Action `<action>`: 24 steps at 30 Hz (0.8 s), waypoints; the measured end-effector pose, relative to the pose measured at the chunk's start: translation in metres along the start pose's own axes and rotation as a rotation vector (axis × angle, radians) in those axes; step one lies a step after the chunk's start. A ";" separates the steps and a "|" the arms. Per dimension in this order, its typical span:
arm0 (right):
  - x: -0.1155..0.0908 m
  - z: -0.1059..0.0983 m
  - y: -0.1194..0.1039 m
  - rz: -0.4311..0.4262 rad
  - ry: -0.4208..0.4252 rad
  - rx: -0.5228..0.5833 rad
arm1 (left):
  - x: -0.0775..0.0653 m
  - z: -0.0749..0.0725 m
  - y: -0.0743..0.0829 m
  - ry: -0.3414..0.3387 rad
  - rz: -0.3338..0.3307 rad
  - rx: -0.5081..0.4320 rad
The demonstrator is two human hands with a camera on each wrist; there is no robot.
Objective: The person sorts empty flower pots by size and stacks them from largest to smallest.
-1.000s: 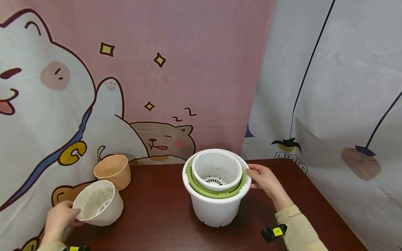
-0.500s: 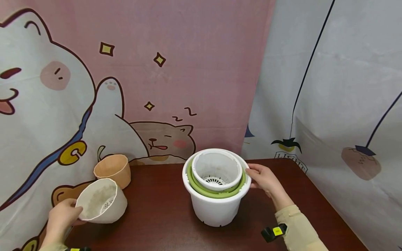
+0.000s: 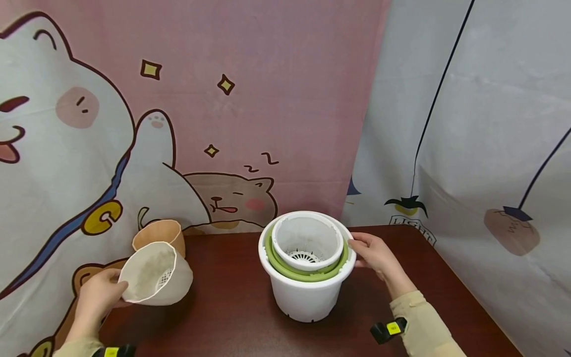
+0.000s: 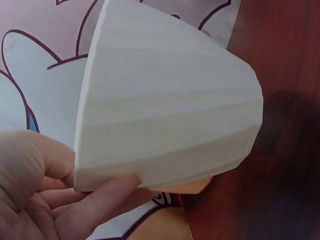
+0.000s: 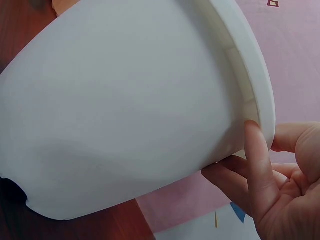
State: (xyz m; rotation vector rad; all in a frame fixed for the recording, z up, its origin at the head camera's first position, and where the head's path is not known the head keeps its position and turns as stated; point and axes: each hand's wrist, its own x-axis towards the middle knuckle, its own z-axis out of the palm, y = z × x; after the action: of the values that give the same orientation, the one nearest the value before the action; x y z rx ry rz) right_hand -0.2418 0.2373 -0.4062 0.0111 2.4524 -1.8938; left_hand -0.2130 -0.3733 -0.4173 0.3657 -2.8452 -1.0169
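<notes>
My left hand pinches the rim of a cream faceted flower pot, thumb inside and fingers beneath. The pot is tilted, its mouth facing me and to the left, with a mesh of drain holes in its bottom. In the left wrist view its ribbed outer wall fills the middle. With my right hand I grip the rim of a large white flower pot on the table. Nested inside it are a green pot and a smaller white pot with a slotted bottom.
A peach-coloured pot stands at the table's back left, partly covered by the cream pot in the head view. The dark red-brown table meets a printed cloth backdrop at the back and right.
My left hand has lifted the cream pot up and to the right, closer in front of the peach pot. My right hand and the nested pots stay where they were.
</notes>
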 end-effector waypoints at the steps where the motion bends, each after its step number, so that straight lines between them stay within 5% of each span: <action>1: 0.000 0.000 0.000 0.000 0.000 0.000 | 0.000 0.000 0.003 0.002 -0.004 -0.011; 13: 0.000 0.000 -0.001 0.001 0.002 -0.005 | 0.000 0.001 0.031 -0.006 0.015 -0.078; 24: 0.000 0.000 0.000 0.008 0.010 -0.004 | -0.002 0.010 0.061 0.029 0.131 -0.126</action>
State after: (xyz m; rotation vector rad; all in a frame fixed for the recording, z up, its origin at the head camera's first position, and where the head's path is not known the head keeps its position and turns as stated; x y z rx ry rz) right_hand -0.2419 0.2372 -0.4066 0.0306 2.4587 -1.8904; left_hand -0.2249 -0.3205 -0.3864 0.1780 -2.7213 -1.1464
